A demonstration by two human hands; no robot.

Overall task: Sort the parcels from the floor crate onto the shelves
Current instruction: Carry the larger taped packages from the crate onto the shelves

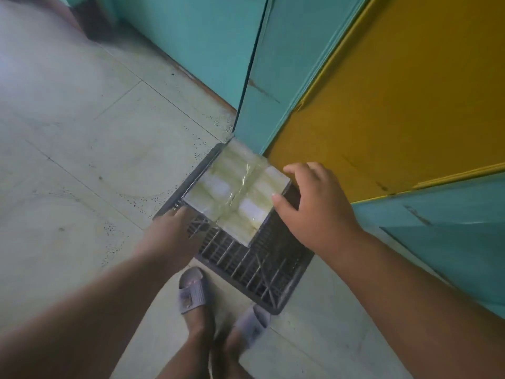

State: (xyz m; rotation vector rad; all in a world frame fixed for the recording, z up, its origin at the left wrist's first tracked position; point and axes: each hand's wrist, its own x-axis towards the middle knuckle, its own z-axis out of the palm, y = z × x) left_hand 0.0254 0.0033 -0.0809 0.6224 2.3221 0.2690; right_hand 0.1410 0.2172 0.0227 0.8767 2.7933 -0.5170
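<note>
2 hands point(314, 203) at taped parcel point(237, 192), dark floor crate point(254, 258)

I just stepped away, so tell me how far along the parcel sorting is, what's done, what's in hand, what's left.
Done: cannot tell; no shelves are in view. The crate shows bare slats on its near side. In hand: a taped parcel in the crate, with the left hand at its near-left edge and the right hand reaching to its right edge. Left: lifting and shelving that parcel.
</note>
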